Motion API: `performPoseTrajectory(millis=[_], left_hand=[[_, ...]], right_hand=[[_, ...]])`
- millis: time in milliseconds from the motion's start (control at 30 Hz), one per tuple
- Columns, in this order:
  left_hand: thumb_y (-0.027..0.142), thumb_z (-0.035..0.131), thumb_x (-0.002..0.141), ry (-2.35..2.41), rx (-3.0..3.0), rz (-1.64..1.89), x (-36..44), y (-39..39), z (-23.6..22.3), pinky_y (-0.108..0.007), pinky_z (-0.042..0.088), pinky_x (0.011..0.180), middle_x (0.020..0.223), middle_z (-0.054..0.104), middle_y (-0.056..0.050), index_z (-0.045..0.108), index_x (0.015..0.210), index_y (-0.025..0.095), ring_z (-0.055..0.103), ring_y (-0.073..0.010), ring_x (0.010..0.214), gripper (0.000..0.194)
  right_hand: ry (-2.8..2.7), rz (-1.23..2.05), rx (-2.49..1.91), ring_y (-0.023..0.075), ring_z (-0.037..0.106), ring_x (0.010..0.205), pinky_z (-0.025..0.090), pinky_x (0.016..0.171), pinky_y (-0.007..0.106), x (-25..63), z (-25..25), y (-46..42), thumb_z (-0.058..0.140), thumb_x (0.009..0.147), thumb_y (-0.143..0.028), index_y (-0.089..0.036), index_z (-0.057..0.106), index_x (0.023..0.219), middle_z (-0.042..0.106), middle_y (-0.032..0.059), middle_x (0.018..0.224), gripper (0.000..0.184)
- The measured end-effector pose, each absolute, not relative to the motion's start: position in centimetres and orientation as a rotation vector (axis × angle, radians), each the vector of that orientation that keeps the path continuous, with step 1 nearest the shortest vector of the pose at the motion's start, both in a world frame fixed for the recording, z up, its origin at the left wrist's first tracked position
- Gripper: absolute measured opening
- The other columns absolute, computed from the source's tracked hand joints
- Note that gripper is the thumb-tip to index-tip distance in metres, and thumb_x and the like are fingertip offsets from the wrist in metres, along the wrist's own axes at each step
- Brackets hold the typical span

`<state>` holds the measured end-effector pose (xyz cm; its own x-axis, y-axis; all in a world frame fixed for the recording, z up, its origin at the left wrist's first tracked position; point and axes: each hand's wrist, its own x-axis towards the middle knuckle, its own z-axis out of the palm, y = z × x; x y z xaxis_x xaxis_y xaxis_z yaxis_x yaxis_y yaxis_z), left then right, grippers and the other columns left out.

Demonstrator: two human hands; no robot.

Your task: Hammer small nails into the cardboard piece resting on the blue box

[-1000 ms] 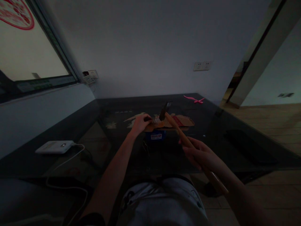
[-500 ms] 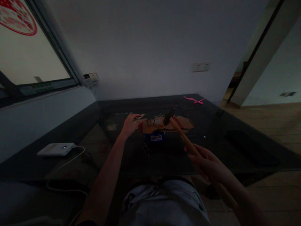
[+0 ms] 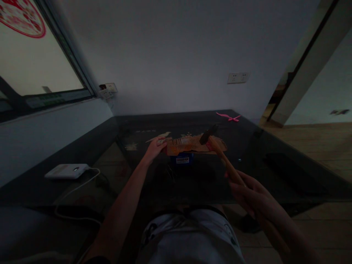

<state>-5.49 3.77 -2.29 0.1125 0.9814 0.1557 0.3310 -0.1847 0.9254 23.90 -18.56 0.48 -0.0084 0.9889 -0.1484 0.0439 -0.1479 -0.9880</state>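
Observation:
My right hand (image 3: pixel 251 190) is wrapped round the wooden handle of a hammer (image 3: pixel 223 156). Its dark head hangs over the right part of a torn brown piece of cardboard (image 3: pixel 196 143). At the cardboard's left end, my left hand (image 3: pixel 156 147) grips the edge between thumb and fingers. Several thin dark nails (image 3: pixel 178 141) stand in a row in the cardboard's left half. Beneath the cardboard is a blue box (image 3: pixel 182 160) with a white label. A few thin loose nails (image 3: pixel 171 174) lie in front of the box, hard to make out in the dim light.
A white power bank (image 3: pixel 67 171) with a white cable lies on the dark glass table (image 3: pixel 132 190) at the left. A dark flat object (image 3: pixel 294 172) rests on the right side. A pink ribbon (image 3: pixel 228 116) lies at the back right, near the wall.
My left hand left the nails, moved left off the cardboard, then came down on its left edge. The hammer moved right, away from the nails, in my right hand.

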Motion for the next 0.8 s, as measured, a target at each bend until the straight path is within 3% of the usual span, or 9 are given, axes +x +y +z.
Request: performPoseTrajectory(millis=[233, 433, 567, 667, 800], left_hand=[[0.029, 0.059, 0.079, 1.31, 1.662, 1.112, -6.5, 3.5, -2.0, -0.026, 0.049, 0.058, 0.072, 0.069, -0.006, 0.057, 0.107, 0.014, 0.064, -0.0158, 0.062, 0.032], [0.036, 0.054, 0.083, 1.54, 1.808, 1.125, -8.3, 2.8, -1.6, -0.025, 0.042, 0.054, 0.066, 0.065, -0.003, 0.051, 0.112, 0.015, 0.06, -0.016, 0.058, 0.037], [0.035, 0.051, 0.084, 1.733, 1.997, 1.225, -9.6, 0.0, -1.1, -0.026, 0.04, 0.058, 0.07, 0.064, -0.002, 0.056, 0.091, 0.019, 0.057, -0.016, 0.062, 0.018], [0.038, 0.051, 0.082, 1.663, 2.179, 0.953, -9.3, -2.5, -1.6, -0.026, 0.039, 0.057, 0.067, 0.063, -0.002, 0.059, 0.072, 0.02, 0.057, -0.016, 0.061, 0.022], [0.043, 0.055, 0.077, 1.759, 2.253, 0.491, -6.9, -4.6, -3.4, -0.027, 0.034, 0.052, 0.067, 0.065, -0.005, 0.062, 0.065, 0.02, 0.058, -0.0187, 0.061, 0.026]], right_hand=[[-1.136, 1.323, -1.336, 0.005, 0.033, 0.026, 0.026, 0.026, 0.015, 23.9, 0.0, -18.6, 0.064, 0.074, -0.045, -0.018, 0.052, 0.11, 0.043, -0.0104, 0.042, 0.046], [-1.106, 1.316, -1.349, 0.0052, 0.031, 0.026, 0.026, 0.026, 0.016, 23.9, 0.2, -18.9, 0.065, 0.073, -0.046, -0.02, 0.052, 0.108, 0.042, -0.0101, 0.043, 0.045], [-1.07, 1.32, -1.322, 0.0038, 0.031, 0.027, 0.023, 0.026, 0.015, 24.0, 0.1, -19.4, 0.067, 0.072, -0.045, -0.02, 0.053, 0.108, 0.044, -0.0093, 0.045, 0.046], [-1.018, 1.31, -1.308, 0.0029, 0.03, 0.028, 0.022, 0.027, 0.015, 24.1, -0.1, -19.7, 0.068, 0.072, -0.044, -0.021, 0.053, 0.108, 0.045, -0.0086, 0.049, 0.046], [-1.018, 1.334, -1.324, 0.003, 0.031, 0.029, 0.023, 0.026, 0.015, 24.6, -0.5, -19.5, 0.07, 0.069, -0.047, -0.021, 0.052, 0.109, 0.045, -0.0085, 0.052, 0.05]])
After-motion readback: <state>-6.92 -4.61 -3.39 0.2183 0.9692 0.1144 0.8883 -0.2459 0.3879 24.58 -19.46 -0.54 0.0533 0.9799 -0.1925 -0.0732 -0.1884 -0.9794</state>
